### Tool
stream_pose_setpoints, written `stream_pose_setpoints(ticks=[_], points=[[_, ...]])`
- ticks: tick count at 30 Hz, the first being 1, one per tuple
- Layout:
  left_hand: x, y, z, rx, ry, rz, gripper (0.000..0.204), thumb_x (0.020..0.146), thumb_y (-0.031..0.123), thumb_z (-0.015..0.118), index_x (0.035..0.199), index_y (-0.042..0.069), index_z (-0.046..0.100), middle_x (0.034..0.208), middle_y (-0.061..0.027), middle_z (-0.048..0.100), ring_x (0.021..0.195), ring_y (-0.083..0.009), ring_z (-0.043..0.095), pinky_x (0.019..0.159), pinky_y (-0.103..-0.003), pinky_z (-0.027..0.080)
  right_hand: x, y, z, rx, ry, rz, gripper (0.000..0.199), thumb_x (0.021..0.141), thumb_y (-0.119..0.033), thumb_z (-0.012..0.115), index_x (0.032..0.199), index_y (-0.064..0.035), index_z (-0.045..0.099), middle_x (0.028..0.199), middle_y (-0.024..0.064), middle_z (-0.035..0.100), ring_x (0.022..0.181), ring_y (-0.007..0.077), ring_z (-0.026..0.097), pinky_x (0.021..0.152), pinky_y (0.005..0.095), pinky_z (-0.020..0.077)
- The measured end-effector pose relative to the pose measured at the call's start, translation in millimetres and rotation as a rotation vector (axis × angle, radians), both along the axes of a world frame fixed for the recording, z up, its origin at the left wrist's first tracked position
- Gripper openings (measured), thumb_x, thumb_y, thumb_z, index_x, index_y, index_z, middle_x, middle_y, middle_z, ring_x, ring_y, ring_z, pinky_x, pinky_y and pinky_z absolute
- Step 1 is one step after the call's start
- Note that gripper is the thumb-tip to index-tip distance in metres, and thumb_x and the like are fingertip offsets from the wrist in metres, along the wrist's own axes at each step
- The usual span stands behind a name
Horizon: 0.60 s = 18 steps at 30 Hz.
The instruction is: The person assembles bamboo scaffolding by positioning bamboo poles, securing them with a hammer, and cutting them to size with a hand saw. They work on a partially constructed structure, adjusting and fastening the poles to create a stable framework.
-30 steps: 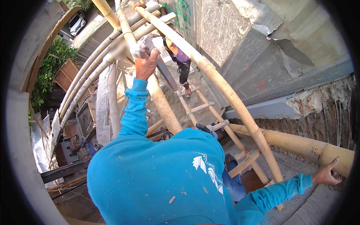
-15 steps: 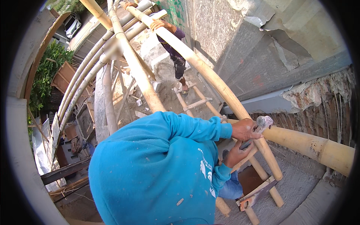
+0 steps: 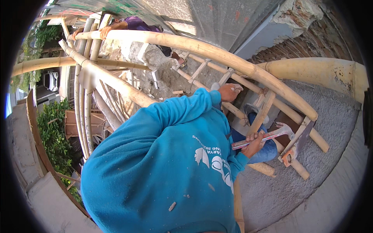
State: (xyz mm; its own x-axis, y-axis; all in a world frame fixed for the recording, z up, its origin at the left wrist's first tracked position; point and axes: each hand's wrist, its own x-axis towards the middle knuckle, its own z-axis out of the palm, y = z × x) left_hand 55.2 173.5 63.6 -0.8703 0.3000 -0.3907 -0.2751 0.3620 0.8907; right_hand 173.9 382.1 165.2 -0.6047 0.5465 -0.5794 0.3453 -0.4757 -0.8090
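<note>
A claw hammer (image 3: 272, 134) with a worn red and white handle is in my right hand (image 3: 254, 144), its fingers wrapped round the handle beside my jeans. Farther up, my left hand (image 3: 230, 92) is closed, fingers curled, above the bamboo ladder (image 3: 268, 105). Whether something small is in it I cannot make out. A long bamboo pole (image 3: 217, 52) slants past both hands, its near end over the ladder's rails. At its far end, a co-worker's hands (image 3: 105, 30) grip the pole. A handsaw with an orange handle (image 3: 288, 158) rests against the ladder's near end.
A thick bamboo pole (image 3: 314, 73) runs along the wall on the right. Rough grey concrete (image 3: 322, 105) lies beneath the ladder. Crossed bamboo poles (image 3: 83, 116) stand at left, near a ledge (image 3: 46, 194) and green plants (image 3: 50, 132). Grey panels (image 3: 225, 23) line the far side.
My left hand has moved away from the hammer head and pole toward the ladder. My right hand now holds the hammer lower and tilted sideways. The view has turned.
</note>
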Motion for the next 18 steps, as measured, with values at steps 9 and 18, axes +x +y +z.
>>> stream_pose_setpoints(ticks=[9,18], points=[[-64,42,9,0.135,-0.275,-0.002,0.034,0.099,0.021,0.052,0.125,0.001,0.063,0.116,-0.009,0.065,0.099,-0.0255,0.064,0.092,-0.039,0.057,-3,12,-3,0.011,-0.003,-0.113,0.018,0.09,-0.009,0.057,0.107,-0.0061,0.05,0.07,-0.0003,0.044,0.051,0.0074,0.043,0.042,0.0241,0.0365],[-101,140,-6,0.281,-0.797,-0.106,0.035,0.099,0.014,0.058,0.129,-0.003,0.058,0.12,-0.0146,0.063,0.102,-0.0276,0.066,0.091,-0.043,0.06,-4,17,13,0.268,0.05,-0.222,0.029,0.09,-0.006,0.064,0.115,-0.0011,0.05,0.076,0.0041,0.055,0.051,0.0082,0.048,0.045,0.0248,0.0399]])
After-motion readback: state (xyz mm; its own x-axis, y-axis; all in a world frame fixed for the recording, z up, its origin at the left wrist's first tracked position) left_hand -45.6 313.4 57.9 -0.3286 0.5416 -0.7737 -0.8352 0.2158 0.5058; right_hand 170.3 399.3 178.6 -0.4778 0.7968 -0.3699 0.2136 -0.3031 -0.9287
